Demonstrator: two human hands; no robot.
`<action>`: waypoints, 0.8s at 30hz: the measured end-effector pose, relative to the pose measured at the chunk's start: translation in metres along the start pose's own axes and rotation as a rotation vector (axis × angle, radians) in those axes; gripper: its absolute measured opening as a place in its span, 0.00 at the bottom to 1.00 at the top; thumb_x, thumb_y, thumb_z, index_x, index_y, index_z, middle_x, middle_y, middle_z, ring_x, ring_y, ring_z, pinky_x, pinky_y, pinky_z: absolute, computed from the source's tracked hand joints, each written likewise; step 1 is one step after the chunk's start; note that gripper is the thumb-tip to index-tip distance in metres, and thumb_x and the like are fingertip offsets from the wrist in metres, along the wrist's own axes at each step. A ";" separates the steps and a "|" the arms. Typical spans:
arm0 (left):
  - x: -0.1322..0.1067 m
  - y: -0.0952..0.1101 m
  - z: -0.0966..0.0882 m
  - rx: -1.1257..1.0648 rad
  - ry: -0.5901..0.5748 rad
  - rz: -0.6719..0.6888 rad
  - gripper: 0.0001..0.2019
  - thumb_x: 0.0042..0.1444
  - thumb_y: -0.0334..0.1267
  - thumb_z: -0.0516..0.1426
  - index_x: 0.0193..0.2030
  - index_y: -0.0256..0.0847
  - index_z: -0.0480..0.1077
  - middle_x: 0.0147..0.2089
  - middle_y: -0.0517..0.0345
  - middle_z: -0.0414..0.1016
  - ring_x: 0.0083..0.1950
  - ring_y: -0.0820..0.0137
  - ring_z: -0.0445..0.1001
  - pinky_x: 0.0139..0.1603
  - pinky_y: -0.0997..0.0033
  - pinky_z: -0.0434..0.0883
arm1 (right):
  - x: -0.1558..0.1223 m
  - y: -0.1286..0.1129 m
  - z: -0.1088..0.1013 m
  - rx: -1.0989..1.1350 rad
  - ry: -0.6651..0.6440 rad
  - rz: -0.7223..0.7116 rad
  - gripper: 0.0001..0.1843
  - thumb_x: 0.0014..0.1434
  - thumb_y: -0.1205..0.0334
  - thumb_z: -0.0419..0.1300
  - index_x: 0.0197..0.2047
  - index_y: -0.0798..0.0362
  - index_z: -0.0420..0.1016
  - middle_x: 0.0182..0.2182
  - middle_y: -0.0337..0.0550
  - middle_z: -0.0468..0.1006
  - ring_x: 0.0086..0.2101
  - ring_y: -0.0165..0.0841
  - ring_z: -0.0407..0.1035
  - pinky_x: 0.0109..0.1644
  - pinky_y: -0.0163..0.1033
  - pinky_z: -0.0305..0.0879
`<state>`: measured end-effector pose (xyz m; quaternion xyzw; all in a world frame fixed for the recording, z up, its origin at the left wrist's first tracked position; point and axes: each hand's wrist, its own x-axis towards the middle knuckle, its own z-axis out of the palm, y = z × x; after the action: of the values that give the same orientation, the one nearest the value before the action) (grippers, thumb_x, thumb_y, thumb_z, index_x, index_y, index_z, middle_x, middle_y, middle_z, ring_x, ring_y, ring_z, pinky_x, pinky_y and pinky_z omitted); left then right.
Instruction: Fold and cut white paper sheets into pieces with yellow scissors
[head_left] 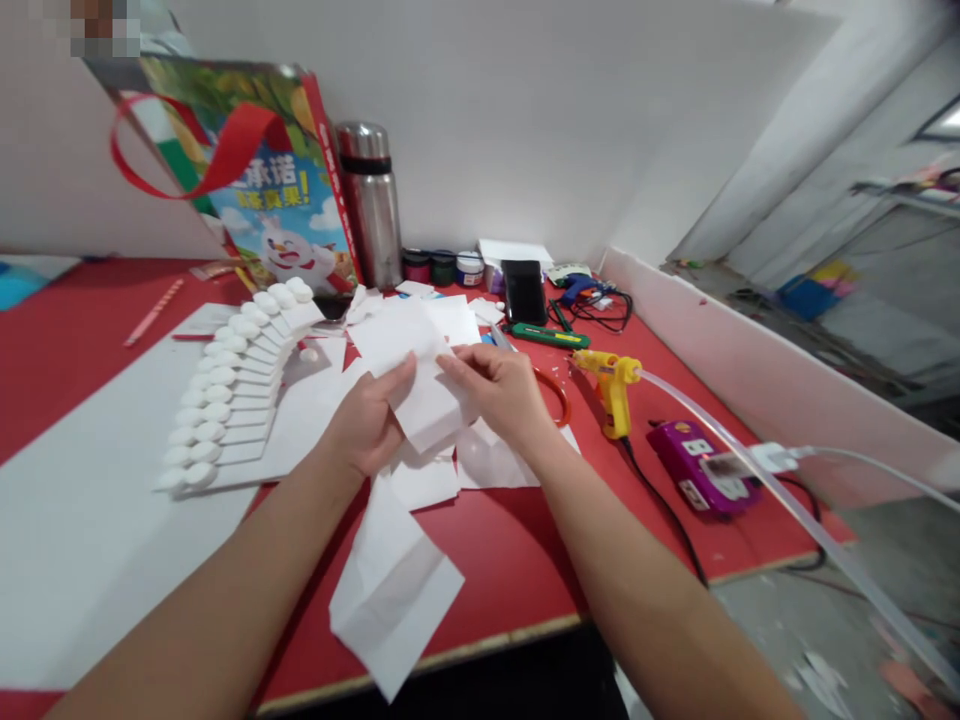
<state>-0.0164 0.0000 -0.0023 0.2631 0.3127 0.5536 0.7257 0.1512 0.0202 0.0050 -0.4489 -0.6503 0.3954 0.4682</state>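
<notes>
Head view: left hand (pixel 367 425) and right hand (pixel 501 390) pinch a creased white paper sheet (pixel 420 375) above the red table (pixel 517 560).

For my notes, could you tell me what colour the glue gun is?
The glue gun is yellow; head view.

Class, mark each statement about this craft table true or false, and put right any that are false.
1. The left hand and right hand both hold a white paper piece. True.
2. The yellow glue gun sits left of the left hand. False: it is to the right of the right hand.
3. A steel flask stands upright beside the printed bag. True.
4. The tabletop is blue. False: it is red.
5. The black phone is in the right hand. False: it lies on the tabletop.
</notes>
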 end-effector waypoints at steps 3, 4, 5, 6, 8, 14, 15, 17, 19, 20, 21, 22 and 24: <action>0.002 0.012 -0.008 -0.073 -0.025 0.014 0.24 0.63 0.32 0.53 0.65 0.31 0.69 0.57 0.40 0.80 0.61 0.49 0.77 0.62 0.47 0.74 | 0.001 0.002 -0.017 -0.278 0.035 -0.093 0.11 0.61 0.53 0.63 0.34 0.53 0.77 0.27 0.40 0.78 0.29 0.32 0.71 0.35 0.37 0.65; 0.002 0.017 -0.011 -0.092 -0.032 0.046 0.26 0.62 0.30 0.51 0.67 0.33 0.67 0.59 0.42 0.79 0.62 0.50 0.76 0.62 0.46 0.74 | 0.002 0.003 -0.023 -0.328 0.015 -0.109 0.06 0.61 0.59 0.62 0.38 0.52 0.77 0.29 0.40 0.80 0.30 0.32 0.72 0.37 0.38 0.66; 0.002 0.022 -0.015 -0.111 -0.036 0.088 0.29 0.59 0.28 0.51 0.69 0.35 0.65 0.60 0.44 0.78 0.63 0.51 0.75 0.63 0.45 0.73 | 0.002 0.003 -0.029 -0.376 -0.041 -0.138 0.07 0.59 0.67 0.60 0.41 0.52 0.77 0.32 0.41 0.81 0.33 0.34 0.73 0.40 0.39 0.67; 0.002 0.027 -0.018 -0.130 -0.039 0.130 0.31 0.58 0.27 0.50 0.70 0.37 0.64 0.61 0.45 0.78 0.63 0.52 0.75 0.63 0.45 0.73 | 0.001 0.002 -0.033 -0.420 -0.116 -0.177 0.14 0.56 0.73 0.58 0.44 0.51 0.76 0.37 0.42 0.82 0.37 0.35 0.74 0.45 0.40 0.68; 0.002 0.032 -0.022 -0.159 -0.036 0.177 0.33 0.57 0.27 0.51 0.70 0.41 0.63 0.61 0.48 0.78 0.63 0.53 0.76 0.62 0.45 0.73 | -0.001 -0.002 -0.037 -0.485 -0.314 -0.264 0.26 0.49 0.80 0.55 0.49 0.50 0.75 0.48 0.44 0.81 0.49 0.39 0.72 0.54 0.45 0.67; 0.000 0.030 -0.020 -0.184 -0.043 0.164 0.29 0.59 0.29 0.50 0.69 0.37 0.65 0.58 0.46 0.80 0.50 0.57 0.82 0.58 0.48 0.76 | -0.005 -0.012 -0.028 -0.504 -0.606 -0.337 0.10 0.57 0.73 0.62 0.39 0.51 0.80 0.56 0.49 0.77 0.57 0.42 0.68 0.62 0.51 0.64; -0.001 0.030 -0.019 -0.187 -0.044 0.157 0.29 0.59 0.30 0.50 0.68 0.37 0.65 0.58 0.45 0.80 0.48 0.58 0.83 0.57 0.48 0.77 | -0.004 -0.011 -0.028 -0.468 -0.601 -0.316 0.06 0.59 0.70 0.63 0.37 0.51 0.81 0.53 0.49 0.79 0.53 0.41 0.70 0.59 0.49 0.66; -0.002 0.031 -0.017 -0.191 -0.038 0.146 0.28 0.60 0.31 0.50 0.68 0.36 0.65 0.58 0.44 0.80 0.45 0.59 0.83 0.56 0.48 0.77 | -0.001 -0.008 -0.030 -0.369 -0.556 -0.251 0.04 0.60 0.65 0.63 0.34 0.52 0.80 0.45 0.47 0.82 0.45 0.37 0.74 0.51 0.44 0.69; -0.002 0.032 -0.017 -0.193 -0.034 0.142 0.28 0.61 0.33 0.50 0.68 0.35 0.65 0.57 0.43 0.80 0.43 0.59 0.83 0.54 0.48 0.78 | 0.002 -0.003 -0.035 -0.269 -0.412 -0.162 0.07 0.60 0.60 0.64 0.32 0.53 0.80 0.36 0.43 0.82 0.37 0.34 0.73 0.43 0.40 0.68; -0.003 0.033 -0.017 -0.195 -0.030 0.148 0.27 0.61 0.34 0.50 0.68 0.33 0.65 0.57 0.42 0.80 0.43 0.59 0.83 0.54 0.48 0.78 | 0.003 -0.002 -0.038 -0.217 -0.303 -0.104 0.08 0.58 0.59 0.64 0.30 0.53 0.80 0.31 0.41 0.81 0.33 0.32 0.72 0.39 0.38 0.66; -0.003 0.034 -0.018 -0.194 -0.027 0.157 0.27 0.62 0.35 0.51 0.68 0.32 0.65 0.57 0.41 0.80 0.44 0.58 0.83 0.53 0.49 0.78 | 0.004 0.000 -0.041 -0.161 -0.187 -0.041 0.10 0.57 0.57 0.65 0.29 0.54 0.79 0.27 0.38 0.78 0.29 0.30 0.69 0.35 0.37 0.64; -0.003 0.035 -0.018 -0.194 -0.022 0.167 0.27 0.62 0.35 0.51 0.68 0.32 0.65 0.57 0.40 0.80 0.47 0.57 0.82 0.53 0.49 0.78 | 0.006 0.001 -0.044 -0.098 -0.083 0.025 0.11 0.55 0.56 0.66 0.26 0.54 0.77 0.23 0.36 0.74 0.26 0.28 0.66 0.31 0.35 0.61; -0.003 0.037 -0.020 -0.197 -0.011 0.186 0.28 0.62 0.36 0.51 0.68 0.31 0.64 0.59 0.39 0.79 0.51 0.56 0.81 0.54 0.51 0.79 | 0.009 0.003 -0.050 0.043 0.084 0.153 0.12 0.50 0.56 0.67 0.24 0.54 0.75 0.18 0.33 0.68 0.21 0.25 0.59 0.25 0.34 0.55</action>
<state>-0.0555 0.0069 0.0124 0.2212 0.2270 0.6450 0.6954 0.1984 0.0340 0.0164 -0.5032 -0.5854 0.4246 0.4730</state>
